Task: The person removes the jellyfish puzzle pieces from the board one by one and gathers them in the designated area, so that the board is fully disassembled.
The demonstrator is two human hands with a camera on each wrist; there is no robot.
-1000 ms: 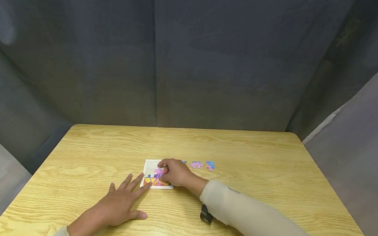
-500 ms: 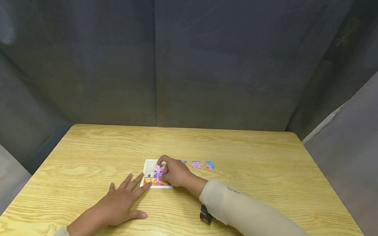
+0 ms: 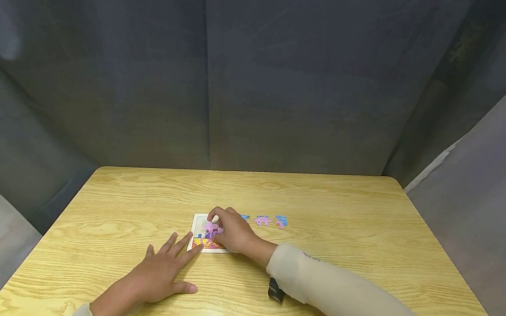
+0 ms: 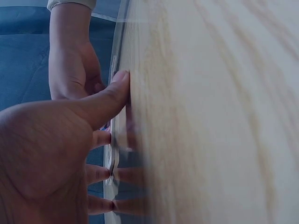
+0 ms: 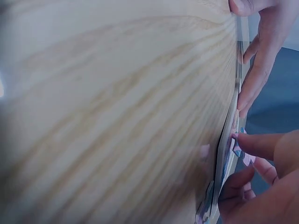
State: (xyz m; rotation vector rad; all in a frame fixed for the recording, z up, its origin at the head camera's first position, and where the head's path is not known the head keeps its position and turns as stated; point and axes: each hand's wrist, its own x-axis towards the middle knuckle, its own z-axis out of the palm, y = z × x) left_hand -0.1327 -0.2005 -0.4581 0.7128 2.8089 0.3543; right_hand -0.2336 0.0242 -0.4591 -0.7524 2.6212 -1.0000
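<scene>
The left hand (image 3: 159,275), fingers straight and spread, touches the puzzle board (image 3: 195,220) at its near left corner. Over that board, the right hand (image 3: 235,232) pinches a pink piece (image 5: 248,158). Farther right, loose pieces (image 3: 263,221) lie on the table (image 3: 343,216).

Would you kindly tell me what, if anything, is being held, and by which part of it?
The right grip pinches a pink-and-blue puzzle piece, seemingly by opposite edges; the left grip holds nothing.
</scene>
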